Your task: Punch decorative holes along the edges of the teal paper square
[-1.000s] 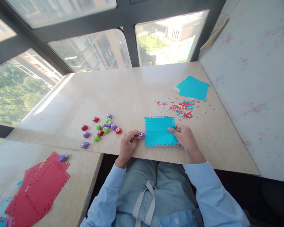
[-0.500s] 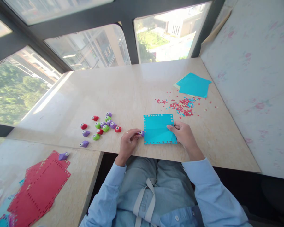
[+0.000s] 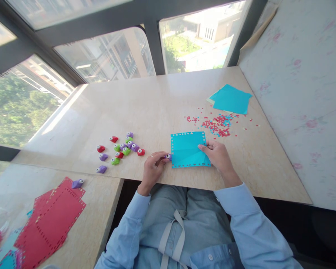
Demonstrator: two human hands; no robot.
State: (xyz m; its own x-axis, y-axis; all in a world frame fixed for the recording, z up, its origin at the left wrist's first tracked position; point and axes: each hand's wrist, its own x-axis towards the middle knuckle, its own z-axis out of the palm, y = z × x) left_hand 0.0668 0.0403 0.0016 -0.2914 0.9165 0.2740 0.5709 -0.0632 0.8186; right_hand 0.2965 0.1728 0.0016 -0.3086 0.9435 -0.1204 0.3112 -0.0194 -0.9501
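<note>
A blue paper sheet (image 3: 188, 155) with small punched holes along its edges is held just above the table's front part. Its right side is pinched by my right hand (image 3: 220, 157), thumb on top. My left hand (image 3: 153, 168) is closed on a small purple craft punch (image 3: 168, 157) with a round white-and-dark button. That punch sits at the sheet's left edge, below a row of holes. Part of the punch is hidden by my fingers.
Several red, green and purple punches (image 3: 126, 151) lie to the left. Red and blue paper bits (image 3: 220, 125) are scattered behind the sheet, near blue sheets (image 3: 232, 99). Punched red sheets (image 3: 53, 220) and a purple punch (image 3: 77, 183) lie on the lower-left surface.
The view has shifted slightly. The blue sheet is tilted a little differently, its right side slightly higher. Both hands keep their holds.
</note>
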